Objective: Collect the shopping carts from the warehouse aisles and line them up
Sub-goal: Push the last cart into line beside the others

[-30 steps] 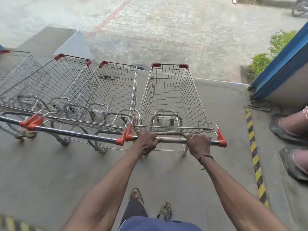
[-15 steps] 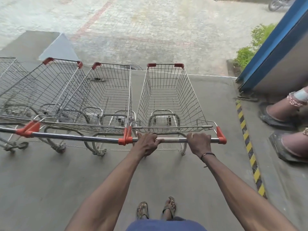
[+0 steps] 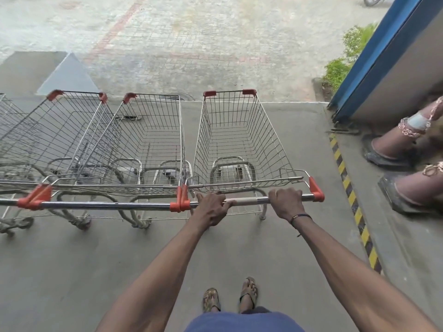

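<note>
Nearest the camera, two sandalled feet stand on the grey concrete floor below the hem of blue shorts, and both bare forearms reach forward from the lower edge. The left hand has its grip wrapped over the handle bar of the rightmost shopping cart, close to the bar's left red end cap, with the fingers curled around the metal. The right hand has its grip closed over the same bar nearer the right red cap; a dark band circles that wrist. The cart's wire basket stretches away from both hands, empty, its front rim marked by two red corner pieces. Just to its left a second cart stands parallel, its handle cap touching or almost touching the held cart's cap, so the two bars read as one line. A third cart sits beyond that, and part of a fourth shows at the left edge. To the right a yellow-and-black striped line runs along the floor, and past it are another person's shod feet. Farther off lie a blue wall edge, a green shrub and paved ground.
</note>
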Tool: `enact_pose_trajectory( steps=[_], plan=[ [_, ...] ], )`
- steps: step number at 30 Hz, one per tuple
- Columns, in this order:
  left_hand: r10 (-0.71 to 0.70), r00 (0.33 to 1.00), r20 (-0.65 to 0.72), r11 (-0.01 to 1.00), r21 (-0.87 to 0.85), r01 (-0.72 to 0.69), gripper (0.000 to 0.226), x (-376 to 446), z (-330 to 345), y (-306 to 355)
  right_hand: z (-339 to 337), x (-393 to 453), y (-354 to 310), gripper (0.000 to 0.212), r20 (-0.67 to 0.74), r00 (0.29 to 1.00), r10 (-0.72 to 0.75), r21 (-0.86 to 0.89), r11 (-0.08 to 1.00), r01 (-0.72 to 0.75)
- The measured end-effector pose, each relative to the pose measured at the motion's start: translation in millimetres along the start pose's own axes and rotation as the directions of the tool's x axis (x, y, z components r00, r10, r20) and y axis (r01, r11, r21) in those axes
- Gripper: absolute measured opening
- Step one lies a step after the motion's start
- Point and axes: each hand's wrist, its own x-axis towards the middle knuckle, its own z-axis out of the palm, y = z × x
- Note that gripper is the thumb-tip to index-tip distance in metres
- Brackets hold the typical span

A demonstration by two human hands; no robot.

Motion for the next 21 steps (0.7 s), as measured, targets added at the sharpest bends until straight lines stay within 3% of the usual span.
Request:
enact_pose_trajectory(
  steps=[9,12,15,21],
  plan=[
    [0.024,1.0,0.01,1.0,0.001,-0.024,0.053,-9.5,4.5,-9.5,11.3,-10.0,-4.7,0.1,0.019,0.999,0.035,0.05,0.998,-0.035],
    [0.006,0.999,0.033,1.0,0.016,-0.007,0.052,-11.9,4.2,-10.0,8.2,-13.7,-7.2,0.097,0.011,0.999,0.045,0.048,0.998,-0.045],
    [0.008,0.999,0.053,1.0,0.019,-0.009,0.053,-16.0,2.2,-8.7,5.8,-18.1,-9.5,0.069,0.007,0.998,0.062,0.064,0.996,-0.063],
    [0.039,0.998,0.051,0.999,0.023,-0.04,0.04,-23.5,-0.1,-8.3,7.4,-25.5,-11.5,0.071,-0.03,0.997,0.068,0.135,0.989,-0.063]
  ],
)
